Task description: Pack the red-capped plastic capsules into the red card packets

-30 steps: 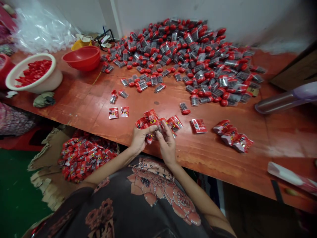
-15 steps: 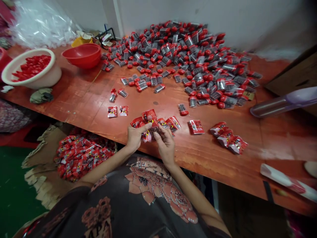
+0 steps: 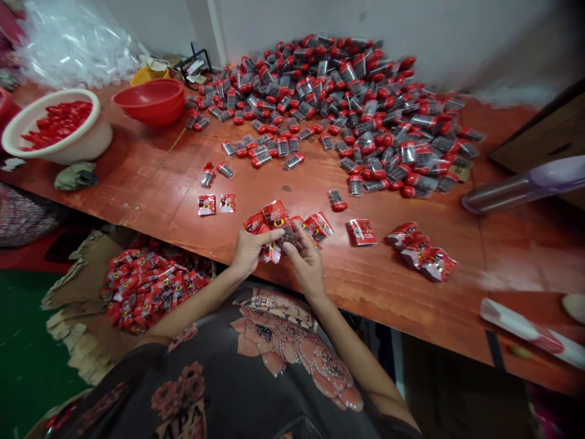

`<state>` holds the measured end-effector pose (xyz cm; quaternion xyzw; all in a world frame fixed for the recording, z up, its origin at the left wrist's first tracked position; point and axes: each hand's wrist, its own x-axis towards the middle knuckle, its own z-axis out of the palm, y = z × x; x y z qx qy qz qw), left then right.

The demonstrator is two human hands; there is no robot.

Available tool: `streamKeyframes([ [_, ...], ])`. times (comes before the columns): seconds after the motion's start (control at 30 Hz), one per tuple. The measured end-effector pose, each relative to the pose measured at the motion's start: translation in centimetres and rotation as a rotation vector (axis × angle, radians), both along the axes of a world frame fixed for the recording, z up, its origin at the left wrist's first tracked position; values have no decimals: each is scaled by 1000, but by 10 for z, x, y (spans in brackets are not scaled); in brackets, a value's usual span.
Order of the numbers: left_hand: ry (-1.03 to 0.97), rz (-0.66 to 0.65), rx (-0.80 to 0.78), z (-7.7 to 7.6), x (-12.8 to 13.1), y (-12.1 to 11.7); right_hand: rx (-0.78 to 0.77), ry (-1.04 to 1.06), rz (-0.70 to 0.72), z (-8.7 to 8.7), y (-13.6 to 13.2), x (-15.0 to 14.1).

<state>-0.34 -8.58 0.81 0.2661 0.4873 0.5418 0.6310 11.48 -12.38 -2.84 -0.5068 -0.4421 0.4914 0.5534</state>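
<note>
Red foil sachets (image 3: 275, 213) bunch at the fingertips, and I log them between both hands. Well beyond the fingers, a heap of red-capped clear packs (image 3: 347, 103) covers the orange wooden table (image 3: 388, 268). Below and left of the fingers, I see a torn cardboard carton (image 3: 77, 292) of filled packets (image 3: 146, 292). The left hand (image 3: 250, 253) and right hand (image 3: 307, 259) pinch, fingers clamped on the sachets.

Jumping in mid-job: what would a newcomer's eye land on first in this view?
A large heap of clear packs with red ends spreads across the back of the red-orange table. At the front edge, the left hand and right hand hold red foil sachets. Below, a torn cardboard box holds many more.
</note>
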Motion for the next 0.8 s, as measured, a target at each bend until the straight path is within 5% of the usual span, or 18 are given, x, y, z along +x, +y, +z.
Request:
streamKeyframes([
  [0.23,-70,-202,-146,-9,-6,0,-98,91,-2,0,10,11],
  [0.43,-130,-151,-213,-23,-6,2,-126,44,-170,-13,16,18],
  [0.63,-141,-98,-277,-25,-21,15,-34,-404,-404,-18,20,46],
  [0.7,-89,-108,-239,-26,-21,17,22,-464,-341,-13,20,42],
  [0.8,-61,-106,-173,-26,-14,19,-16,-275,-59,-6,24,24],
])
